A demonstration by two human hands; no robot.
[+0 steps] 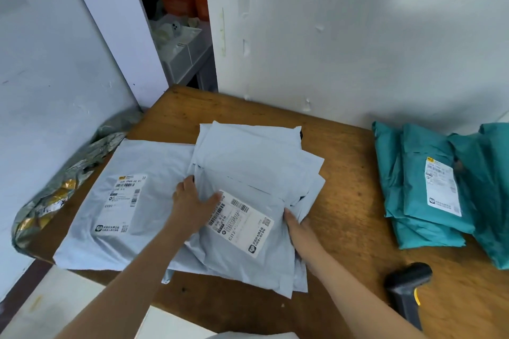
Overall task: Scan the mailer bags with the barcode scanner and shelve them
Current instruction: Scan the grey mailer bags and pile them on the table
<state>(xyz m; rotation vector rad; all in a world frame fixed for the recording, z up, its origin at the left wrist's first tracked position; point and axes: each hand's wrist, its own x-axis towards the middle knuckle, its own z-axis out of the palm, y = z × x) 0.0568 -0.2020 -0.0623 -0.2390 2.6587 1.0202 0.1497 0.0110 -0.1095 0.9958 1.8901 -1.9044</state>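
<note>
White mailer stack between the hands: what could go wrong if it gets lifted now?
1. The white mailer stack is fanned unevenly, and the left hand and right hand grip only its side edges, so lower bags may slide out.
2. It overlaps the large mailer, which lies close to the table front edge; dragging could pull that off.
3. The barcode scanner lies near the right forearm and could get knocked.
</note>
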